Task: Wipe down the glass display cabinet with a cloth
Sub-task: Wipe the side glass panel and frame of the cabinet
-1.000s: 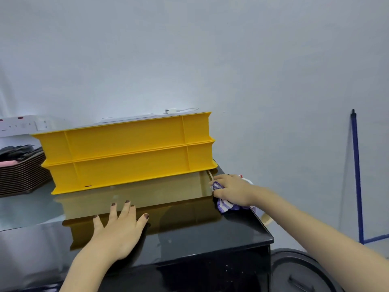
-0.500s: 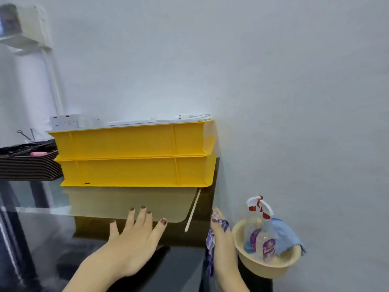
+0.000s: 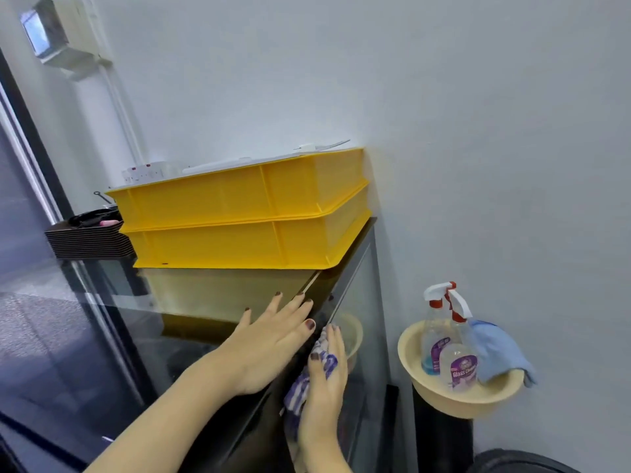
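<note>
Glass display cabinet (image 3: pixel 367 295) stands against a pale wall (image 3: pixel 478 131), seen from above in the head view. Its dark, glossy top runs toward the lower left, and its right side pane faces a narrow gap.

The left hand (image 3: pixel 273 339) lies flat on the top near its right edge, fingers straight and spread, holding nothing. The right hand (image 3: pixel 324 380) is on the right side pane just below that edge. Its fingers stretch upward and press a purple-and-white striped cloth (image 3: pixel 297 390) against the glass. The cloth bunches out from under the palm and between thumb and forefinger.

Two yellow crates (image 3: pixel 239 206) are stacked at the back right corner of the top, close against the wall, and a white socket strip (image 3: pixel 146 172) shows over the upper one. Left of them, at the back edge, sits a stack of dark brown trays (image 3: pixel 88 240).

To the right of the cabinet, apart from it, a beige basin (image 3: pixel 478 402) rests on a black stand (image 3: pixel 440 445). Two spray bottles (image 3: pixel 459 360) stand upright in it, the nearer one labelled as glass cleaner. A blue rag (image 3: pixel 498 349) hangs over its far rim.
</note>
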{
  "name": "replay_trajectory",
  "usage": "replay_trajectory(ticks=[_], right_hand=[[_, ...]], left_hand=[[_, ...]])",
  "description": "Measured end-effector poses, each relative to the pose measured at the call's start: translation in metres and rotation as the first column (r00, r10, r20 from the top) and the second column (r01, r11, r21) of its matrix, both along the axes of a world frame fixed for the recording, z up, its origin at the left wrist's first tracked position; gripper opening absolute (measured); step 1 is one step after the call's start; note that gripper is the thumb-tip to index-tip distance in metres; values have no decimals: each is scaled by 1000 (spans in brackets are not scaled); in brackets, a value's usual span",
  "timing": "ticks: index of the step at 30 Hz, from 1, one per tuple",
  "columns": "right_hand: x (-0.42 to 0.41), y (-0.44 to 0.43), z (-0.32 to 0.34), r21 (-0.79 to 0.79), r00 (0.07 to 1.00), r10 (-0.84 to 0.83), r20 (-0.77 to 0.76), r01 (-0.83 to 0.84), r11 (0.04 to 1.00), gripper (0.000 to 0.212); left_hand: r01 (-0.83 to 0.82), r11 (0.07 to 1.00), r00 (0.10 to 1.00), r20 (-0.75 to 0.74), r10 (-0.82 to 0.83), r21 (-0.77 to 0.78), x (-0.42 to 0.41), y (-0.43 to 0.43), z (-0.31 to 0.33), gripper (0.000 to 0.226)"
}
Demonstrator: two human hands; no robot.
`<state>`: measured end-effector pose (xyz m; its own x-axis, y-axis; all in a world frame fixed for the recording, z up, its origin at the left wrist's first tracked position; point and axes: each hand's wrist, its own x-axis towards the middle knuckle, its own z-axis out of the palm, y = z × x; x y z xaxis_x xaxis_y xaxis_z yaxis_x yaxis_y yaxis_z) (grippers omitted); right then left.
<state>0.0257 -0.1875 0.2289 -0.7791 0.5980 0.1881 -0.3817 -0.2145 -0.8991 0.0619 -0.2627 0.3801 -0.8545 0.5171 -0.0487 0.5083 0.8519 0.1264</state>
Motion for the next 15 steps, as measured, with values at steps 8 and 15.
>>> replay_trajectory(ticks=[8, 15], right_hand=[[-12, 24, 12, -295, 990, 120, 74, -94, 951, 38], [1, 8, 43, -58, 988, 71, -137, -79, 995, 45]], left_hand=[[5, 997, 1000, 0, -5, 73, -2, -2, -3, 48], [8, 989, 1000, 21, -12, 151, -10, -6, -6, 44]])
